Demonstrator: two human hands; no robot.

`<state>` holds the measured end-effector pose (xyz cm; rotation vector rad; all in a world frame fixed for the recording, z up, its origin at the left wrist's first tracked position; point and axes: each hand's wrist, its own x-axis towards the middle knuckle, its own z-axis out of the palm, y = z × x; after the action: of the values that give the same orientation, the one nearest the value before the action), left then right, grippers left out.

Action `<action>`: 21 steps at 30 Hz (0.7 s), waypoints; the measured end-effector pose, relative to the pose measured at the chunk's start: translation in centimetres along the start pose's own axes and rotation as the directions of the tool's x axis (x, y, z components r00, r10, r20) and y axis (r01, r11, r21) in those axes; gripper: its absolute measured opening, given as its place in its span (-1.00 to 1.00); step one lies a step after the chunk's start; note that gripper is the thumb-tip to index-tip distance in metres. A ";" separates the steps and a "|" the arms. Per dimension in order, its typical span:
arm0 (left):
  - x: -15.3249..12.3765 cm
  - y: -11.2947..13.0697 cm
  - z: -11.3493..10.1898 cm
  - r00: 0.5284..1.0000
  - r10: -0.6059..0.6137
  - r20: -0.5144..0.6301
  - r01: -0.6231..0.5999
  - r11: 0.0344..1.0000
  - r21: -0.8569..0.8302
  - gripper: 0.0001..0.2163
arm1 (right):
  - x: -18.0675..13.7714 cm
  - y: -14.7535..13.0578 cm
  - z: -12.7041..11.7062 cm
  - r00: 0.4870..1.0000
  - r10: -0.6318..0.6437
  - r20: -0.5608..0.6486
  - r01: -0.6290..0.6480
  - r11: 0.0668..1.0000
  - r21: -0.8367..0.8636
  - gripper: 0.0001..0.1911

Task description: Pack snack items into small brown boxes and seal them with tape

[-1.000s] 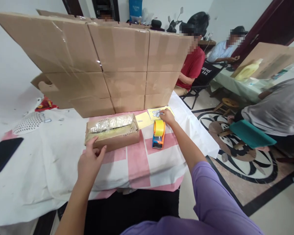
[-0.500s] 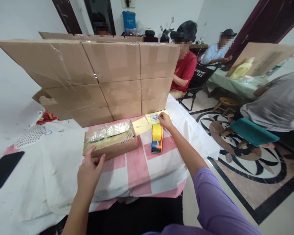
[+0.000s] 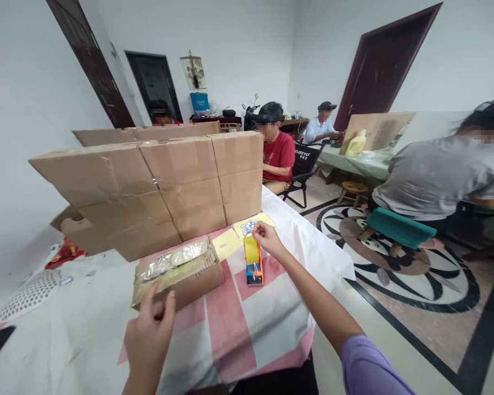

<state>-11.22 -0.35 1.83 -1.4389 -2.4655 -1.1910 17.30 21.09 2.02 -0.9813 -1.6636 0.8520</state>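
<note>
A small brown cardboard box (image 3: 181,277) with shiny plastic wrap on top lies on the pink-and-white tablecloth (image 3: 247,323). My left hand (image 3: 150,334) sits at its near edge, thumb and fingers apart against the box side. A blue-and-orange tape dispenser (image 3: 253,262) with a yellow roll stands to the right of the box. My right hand (image 3: 267,238) is just behind the dispenser, fingers curled in a pinch over a yellow sheet (image 3: 253,224) with a printed picture. A second yellow sheet (image 3: 226,244) lies beside it.
A wall of stacked cardboard boxes (image 3: 156,189) stands behind the small box. A white perforated object (image 3: 27,293) lies far left. The table's right edge drops to a patterned floor (image 3: 399,269). Several other people sit at tables behind and to the right.
The camera has tilted up, so the table sits lower in view. My right hand has stayed by the yellow sheet behind the dispenser. My left hand remains at the box's near edge.
</note>
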 end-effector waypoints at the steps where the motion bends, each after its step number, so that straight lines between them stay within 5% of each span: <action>1: -0.3 1.1 0.3 0.998 0.058 0.006 -0.057 0.995 -0.083 -0.51 | -1.4 -1.0 0.5 0.999 -0.008 0.045 0.007 1.000 0.024 -0.92; 3: -0.8 3.1 0.9 0.977 0.189 0.101 -0.157 0.951 -0.268 -0.51 | -4.2 -3.1 1.6 0.987 -0.033 0.160 0.021 0.997 0.074 -0.93; 8: -1.6 6.0 2.5 0.825 0.453 0.338 -0.241 0.823 -0.514 -0.63 | -9.4 -6.9 3.5 0.936 -0.145 0.321 0.107 0.985 0.134 -0.88; 16: -1.3 6.7 2.8 0.784 0.444 0.433 -0.108 0.785 -0.609 -0.67 | -11.0 -7.3 3.0 0.930 -0.249 0.269 0.228 0.968 0.109 -0.86; 21: -1.1 7.6 2.2 0.748 0.444 0.493 -0.068 0.791 -0.608 -0.67 | -11.6 -6.5 2.4 0.958 -0.225 0.180 0.192 0.964 0.184 -0.91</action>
<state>-4.13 2.35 4.30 -2.6332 -2.1459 -1.6687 15.84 7.63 2.57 -0.6095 -1.7970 0.9509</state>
